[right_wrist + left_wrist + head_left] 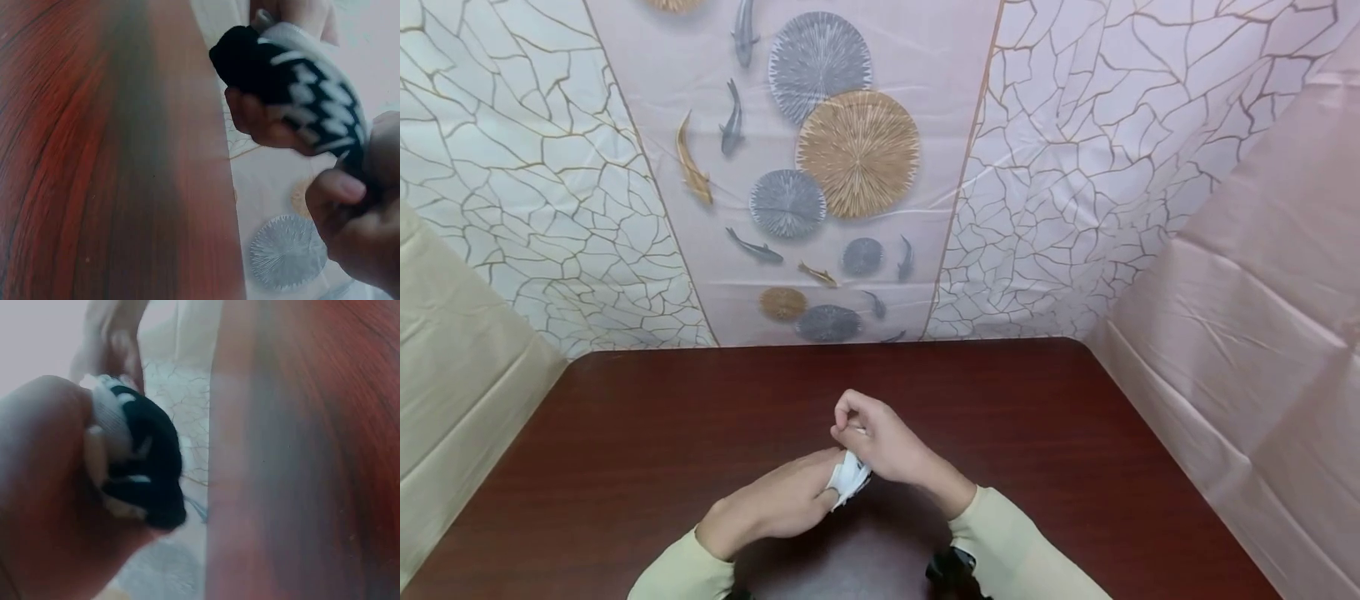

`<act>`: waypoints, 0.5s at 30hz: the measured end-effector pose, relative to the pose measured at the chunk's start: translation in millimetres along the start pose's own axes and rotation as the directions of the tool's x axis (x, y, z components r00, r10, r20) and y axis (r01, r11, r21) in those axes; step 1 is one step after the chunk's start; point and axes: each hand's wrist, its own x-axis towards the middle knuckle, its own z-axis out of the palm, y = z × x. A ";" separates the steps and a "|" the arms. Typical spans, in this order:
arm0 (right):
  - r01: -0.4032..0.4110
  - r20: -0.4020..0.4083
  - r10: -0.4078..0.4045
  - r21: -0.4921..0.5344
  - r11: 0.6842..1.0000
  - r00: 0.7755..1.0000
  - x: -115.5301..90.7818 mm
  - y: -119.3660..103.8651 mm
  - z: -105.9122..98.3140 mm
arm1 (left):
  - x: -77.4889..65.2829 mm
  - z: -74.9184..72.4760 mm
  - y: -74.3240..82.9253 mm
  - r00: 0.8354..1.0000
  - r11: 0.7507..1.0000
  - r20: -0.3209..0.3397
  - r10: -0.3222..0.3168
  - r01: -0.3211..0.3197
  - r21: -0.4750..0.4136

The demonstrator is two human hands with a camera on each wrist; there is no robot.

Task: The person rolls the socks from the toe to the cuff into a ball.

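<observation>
Between the two hands is a bunched knitted sock (pixel 850 477), white on the side facing the head camera. In the right wrist view the sock (pixel 319 100) shows black with white patches and a rounded black end. My left hand (pixel 786 497) grips it, its fingers (pixel 262 122) curled along the underside. Higher and to the right, my right hand (pixel 883 442) pinches the sock's narrow end, with the thumb (pixel 340 187) bent over it. The left wrist view shows the sock (pixel 150 450) blurred, with a ribbed white part beside the black.
Under the hands spreads a dark red-brown wooden table (pixel 647 442). A patterned cloth (pixel 1037 208) hangs behind its far edge, and plain pale cloth panels (pixel 1247 333) flank both sides. A small black object (pixel 951 568) sits by the right sleeve (pixel 1015 542).
</observation>
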 end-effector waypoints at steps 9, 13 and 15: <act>-0.297 0.038 0.307 0.389 0.872 0.951 4.4 0.2 0.0 | 1.2 -0.4 -8.8 0.994 0.809 -0.109 0.017 -0.077 -0.583; -0.273 -0.028 0.308 0.393 0.878 0.951 7.6 -3.0 4.6 | 2.3 -0.5 -11.8 0.985 0.706 -0.164 -0.048 -0.083 -0.703; -0.276 -0.056 0.320 0.383 0.881 0.946 6.2 -2.4 6.2 | 2.9 -1.3 -12.4 0.978 0.687 -0.177 -0.111 -0.053 -0.724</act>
